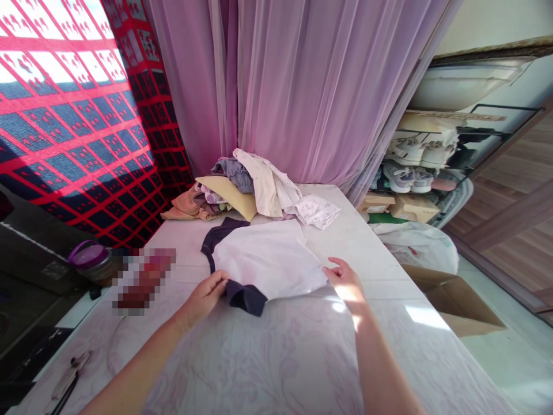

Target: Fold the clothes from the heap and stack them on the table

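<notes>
White shirt [270, 256] lies spread, the left hand [212, 288] pinching it beside the near sleeve [247, 296]. The right hand [345, 279], partly open, touches the hem [318, 270], grip unclear.

Matt, soft-looking cloth for shirt [268, 259] and for clothes pile [263, 187] beyond shirt. Sheer, thin fabric for curtain [294, 86] behind shirt. Smooth, faintly glossy finish on surface [268, 357] under shirt. Right of shirt: matt cardboard for box [469, 323], crinkled translucent plastic for bag [417, 237], wood-grain look on panel [514, 150]. Left of shirt: smooth plastic for lid [90, 257].
</notes>
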The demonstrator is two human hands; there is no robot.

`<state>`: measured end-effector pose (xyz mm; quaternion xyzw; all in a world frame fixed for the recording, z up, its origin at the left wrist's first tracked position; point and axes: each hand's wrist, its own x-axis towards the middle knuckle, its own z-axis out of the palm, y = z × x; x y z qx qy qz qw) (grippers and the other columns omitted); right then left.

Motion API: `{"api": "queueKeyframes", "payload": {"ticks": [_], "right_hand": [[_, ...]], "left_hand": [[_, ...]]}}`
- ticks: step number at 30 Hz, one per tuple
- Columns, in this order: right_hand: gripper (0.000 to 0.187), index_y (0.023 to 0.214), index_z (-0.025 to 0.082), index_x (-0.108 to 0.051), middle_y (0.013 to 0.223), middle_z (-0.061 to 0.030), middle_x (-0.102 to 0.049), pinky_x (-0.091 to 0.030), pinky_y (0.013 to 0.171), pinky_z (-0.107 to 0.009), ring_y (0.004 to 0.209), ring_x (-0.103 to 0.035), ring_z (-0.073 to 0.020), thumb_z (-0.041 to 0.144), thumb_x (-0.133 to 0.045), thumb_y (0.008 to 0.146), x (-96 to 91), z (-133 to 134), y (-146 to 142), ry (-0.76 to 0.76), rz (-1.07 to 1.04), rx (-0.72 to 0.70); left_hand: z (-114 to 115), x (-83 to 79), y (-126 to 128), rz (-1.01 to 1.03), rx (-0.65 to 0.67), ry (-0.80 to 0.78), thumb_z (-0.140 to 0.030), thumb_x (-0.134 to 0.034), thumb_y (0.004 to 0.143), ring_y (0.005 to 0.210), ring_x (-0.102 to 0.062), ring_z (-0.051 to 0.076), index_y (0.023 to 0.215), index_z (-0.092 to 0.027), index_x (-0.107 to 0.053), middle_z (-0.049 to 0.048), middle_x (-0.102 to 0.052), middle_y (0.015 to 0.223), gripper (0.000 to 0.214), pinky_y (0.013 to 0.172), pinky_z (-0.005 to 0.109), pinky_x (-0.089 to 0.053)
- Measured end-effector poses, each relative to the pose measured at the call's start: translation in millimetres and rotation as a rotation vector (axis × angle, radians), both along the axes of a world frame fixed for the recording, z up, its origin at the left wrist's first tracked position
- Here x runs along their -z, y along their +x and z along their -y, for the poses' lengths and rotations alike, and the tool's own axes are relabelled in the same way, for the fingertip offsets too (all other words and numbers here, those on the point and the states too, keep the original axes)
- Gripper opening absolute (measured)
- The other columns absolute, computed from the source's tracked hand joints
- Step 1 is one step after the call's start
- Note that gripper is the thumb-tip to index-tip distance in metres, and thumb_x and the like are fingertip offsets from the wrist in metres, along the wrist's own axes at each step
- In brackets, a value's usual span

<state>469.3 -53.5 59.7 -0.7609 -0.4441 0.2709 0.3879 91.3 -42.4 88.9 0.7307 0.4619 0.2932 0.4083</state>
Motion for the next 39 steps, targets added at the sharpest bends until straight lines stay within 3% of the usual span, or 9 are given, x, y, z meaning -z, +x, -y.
{"api": "queueKeyframes", "payload": {"ticks": [3,9,12,16,18,24,29,35,39], "right_hand": [[0.039,0.094,0.018,-0.064,0.06,0.0033,-0.058,-0.039,0.055,-0.024,0.058,-0.054,-0.0146,0.043,-0.062,0.065,-10.5,14.3,0.5,-0.097,-0.132,-0.189],[0.026,0.059,0.018,-0.059,0.053,0.0042,-0.052,-0.028,0.049,-0.022,0.054,-0.045,-0.0106,0.039,-0.059,0.072,-26.4,33.2,2.2,-0.354,-0.036,-0.634],[0.029,0.059,0.018,-0.062,0.054,0.0023,-0.056,-0.03,0.05,-0.022,0.056,-0.05,-0.013,0.04,-0.056,0.076,-35.1,13.7,0.1,-0.317,0.108,-0.547],[0.025,0.074,0.02,-0.07,0.075,-0.0016,-0.07,-0.041,0.063,-0.023,0.074,-0.062,-0.0175,0.034,-0.051,0.082,-46.1,-45.1,-10.8,-0.186,0.301,-0.408],[0.025,0.087,0.022,-0.072,0.09,-0.003,-0.072,-0.043,0.072,-0.023,0.086,-0.064,-0.0185,0.03,-0.047,0.085,-46.4,-79.8,-17.6,-0.158,0.398,-0.317],[0.038,0.121,0.021,-0.062,0.117,-0.0095,-0.067,-0.044,0.086,-0.029,0.106,-0.062,-0.022,0.028,-0.048,0.086,-24.7,-158.2,-26.2,-0.19,0.411,-0.207],[0.039,0.116,0.021,-0.063,0.111,-0.0068,-0.07,-0.044,0.086,-0.029,0.106,-0.062,-0.0226,0.028,-0.06,0.078,-12.9,-185.6,-23.1,-0.219,0.357,-0.223],[0.006,0.076,0.018,-0.065,0.065,-0.0008,-0.07,-0.046,0.058,-0.024,0.06,-0.066,-0.0161,0.021,-0.063,0.071,-15.4,-190.8,-21.2,-0.299,0.116,-0.238],[0.008,0.075,0.016,-0.061,0.07,-0.0053,-0.072,-0.043,0.048,-0.021,0.056,-0.065,-0.0147,0.023,-0.058,0.075,-17.5,-186.2,-14.6,-0.279,-0.107,-0.173]], "left_hand": [[-0.8,-16.2,-18.6,0.05,-0.019,-0.121,-0.053,-0.04,0.088,0.061,-0.045,0.012,0.077,-0.021,-0.048,-0.0039,-0.047,0.066,0.035,0.058,0.023,-0.039],[8.8,-28.3,-24.6,-0.282,0.214,-0.313,-0.049,-0.048,0.082,0.059,-0.05,0.013,0.067,-0.02,-0.051,-0.0035,-0.055,0.061,0.033,0.056,0.023,-0.038],[-11.1,-25.8,-30.5,-0.315,0.144,-0.316,-0.052,-0.042,0.083,0.06,-0.058,0.015,0.071,-0.021,-0.055,-0.0014,-0.064,0.067,0.036,0.06,0.025,-0.044],[-75.4,-19.6,-46.7,-0.476,-0.276,0.037,-0.048,-0.041,0.083,0.074,-0.064,0.018,0.087,-0.023,-0.062,-0.0004,-0.068,0.078,0.032,0.069,0.027,-0.047],[-111.1,-17.0,-50.5,-0.581,-0.397,0.082,-0.042,-0.044,0.082,0.083,-0.066,0.019,0.098,-0.023,-0.063,0.0029,-0.071,0.094,0.032,0.073,0.028,-0.048],[-181.7,-9.8,-35.9,-0.743,-0.456,-0.017,-0.049,-0.044,0.084,0.108,-0.063,0.024,0.113,-0.021,-0.062,0.009,-0.067,0.12,0.044,0.085,0.032,-0.048],[-209.5,-4.2,-21.3,-0.761,-0.473,-0.052,-0.06,-0.049,0.078,0.101,-0.065,0.028,0.101,-0.021,-0.065,0.0103,-0.071,0.107,0.048,0.079,0.035,-0.048],[-219.1,-0.3,-14.4,-0.732,-0.44,-0.041,-0.046,-0.06,0.074,0.072,-0.066,0.02,0.07,-0.024,-0.063,0.0007,-0.069,0.073,0.023,0.06,0.027,-0.044],[-213.3,-4.4,-16.1,-0.657,-0.531,0.13,-0.038,-0.045,0.087,0.08,-0.063,0.018,0.084,-0.024,-0.058,0.001,-0.067,0.083,0.02,0.066,0.027,-0.043]]}}
